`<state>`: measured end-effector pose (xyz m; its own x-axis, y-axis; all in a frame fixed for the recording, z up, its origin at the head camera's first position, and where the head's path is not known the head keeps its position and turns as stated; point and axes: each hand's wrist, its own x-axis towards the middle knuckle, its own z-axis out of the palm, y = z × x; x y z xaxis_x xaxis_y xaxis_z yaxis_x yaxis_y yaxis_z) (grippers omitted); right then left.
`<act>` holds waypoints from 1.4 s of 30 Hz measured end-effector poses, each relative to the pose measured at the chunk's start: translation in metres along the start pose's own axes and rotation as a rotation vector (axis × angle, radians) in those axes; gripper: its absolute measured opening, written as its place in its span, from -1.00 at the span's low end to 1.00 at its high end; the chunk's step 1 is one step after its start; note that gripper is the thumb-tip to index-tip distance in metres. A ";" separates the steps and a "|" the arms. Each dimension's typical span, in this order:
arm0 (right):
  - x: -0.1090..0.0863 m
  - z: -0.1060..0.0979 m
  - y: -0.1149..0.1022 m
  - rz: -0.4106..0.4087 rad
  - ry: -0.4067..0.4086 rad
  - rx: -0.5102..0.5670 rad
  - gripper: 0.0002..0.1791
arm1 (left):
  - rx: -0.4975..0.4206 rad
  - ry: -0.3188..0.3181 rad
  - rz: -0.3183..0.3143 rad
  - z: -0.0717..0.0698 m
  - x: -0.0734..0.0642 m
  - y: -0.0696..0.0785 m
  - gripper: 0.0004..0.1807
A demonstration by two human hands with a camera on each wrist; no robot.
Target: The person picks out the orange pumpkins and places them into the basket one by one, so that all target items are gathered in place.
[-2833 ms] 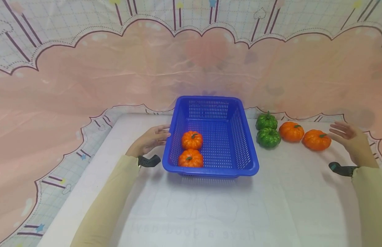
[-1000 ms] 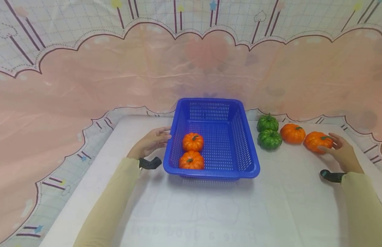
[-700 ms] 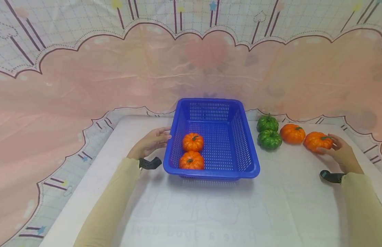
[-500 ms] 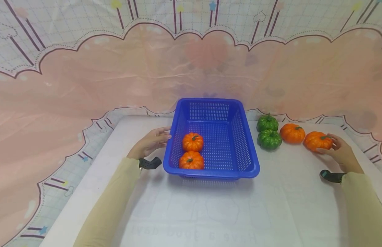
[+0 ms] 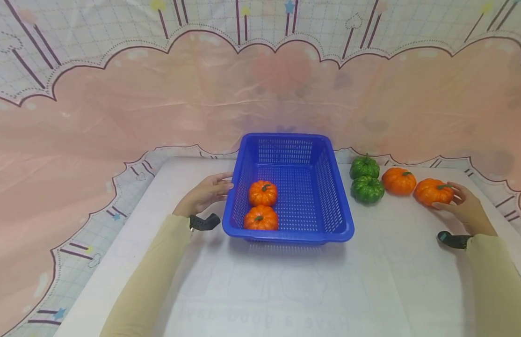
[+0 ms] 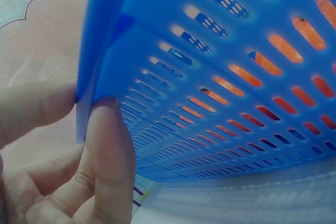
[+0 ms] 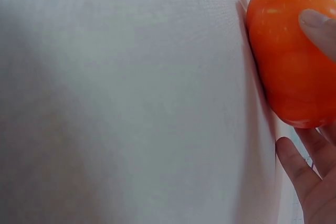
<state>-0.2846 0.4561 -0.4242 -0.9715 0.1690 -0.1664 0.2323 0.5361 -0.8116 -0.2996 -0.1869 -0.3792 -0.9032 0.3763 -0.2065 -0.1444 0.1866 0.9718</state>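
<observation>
At the left side of the blue plastic basket (image 5: 288,236), my left hand (image 5: 206,192) pinches the rim; the left wrist view shows thumb and fingers at the rim (image 6: 100,40) beside the slotted wall. Two orange toy pumpkins (image 5: 262,193) sit inside, along the basket's left side. Far to the right, my right hand (image 5: 466,206) holds the rightmost orange pumpkin (image 5: 430,191) on the white table. In the right wrist view the thumb (image 7: 320,27) lies on one side of this pumpkin (image 7: 289,51), with the fingers at its opposite side.
Another orange pumpkin (image 5: 398,181) stands just left of the held one. Two green pumpkins (image 5: 367,189) are one behind the other, right of the basket. A patterned pink curtain (image 5: 285,93) hangs behind the white tabletop (image 5: 285,290).
My right hand has moved left and down from beside the rightmost pumpkin, and its fingers have closed round it. The left hand stays at the basket rim.
</observation>
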 end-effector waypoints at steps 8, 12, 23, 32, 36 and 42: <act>-0.004 -0.003 0.002 0.012 -0.021 -0.016 0.07 | 0.004 0.016 -0.008 0.001 0.000 0.002 -0.34; -0.006 -0.003 0.002 -0.003 -0.025 -0.028 0.03 | 0.001 0.020 -0.014 0.001 -0.001 0.002 -0.35; -0.010 -0.003 0.002 -0.029 -0.023 -0.052 0.01 | -0.006 0.005 -0.003 0.000 0.000 0.001 -0.34; -0.008 -0.002 0.004 -0.030 -0.011 -0.055 0.02 | -0.002 0.006 -0.006 0.000 0.000 0.000 -0.34; -0.008 -0.003 0.005 -0.018 -0.020 -0.049 0.05 | -0.001 0.007 -0.005 0.000 0.000 0.000 -0.34; -0.006 -0.004 0.005 0.002 -0.019 -0.054 0.15 | -0.004 0.009 -0.007 0.000 -0.001 0.001 -0.34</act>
<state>-0.2777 0.4606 -0.4248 -0.9716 0.1548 -0.1790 0.2360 0.5801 -0.7796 -0.2990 -0.1866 -0.3784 -0.9057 0.3670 -0.2120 -0.1521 0.1855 0.9708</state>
